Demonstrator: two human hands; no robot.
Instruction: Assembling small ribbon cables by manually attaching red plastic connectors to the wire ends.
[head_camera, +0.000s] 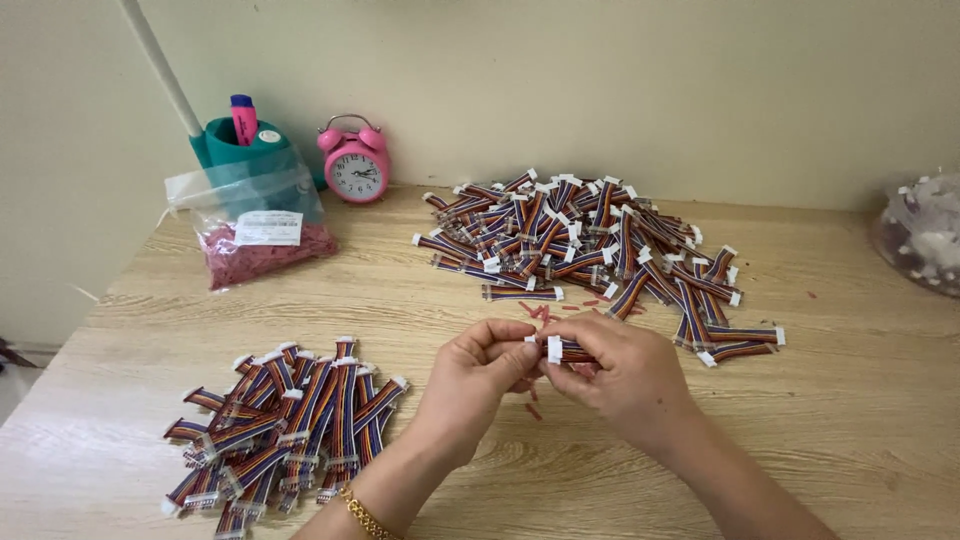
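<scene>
Wood-grain tabletop. Large loose heap of ribbon cables at centre back; smaller, tidier pile of ribbon cables front left. Plastic bag of red bits back left, pink alarm clock beside a teal pen holder. Second bag at right edge, contents unclear.

Risk, as I judge it — small red pieces lie scattered under the hands; a fumble could drop another, or flick some into the piles.

Single ribbon cable sits between both hands above the tabletop. Left hand pinches near its white connector, fingers curled closed; right hand wraps the cable body, closed on it.
</scene>
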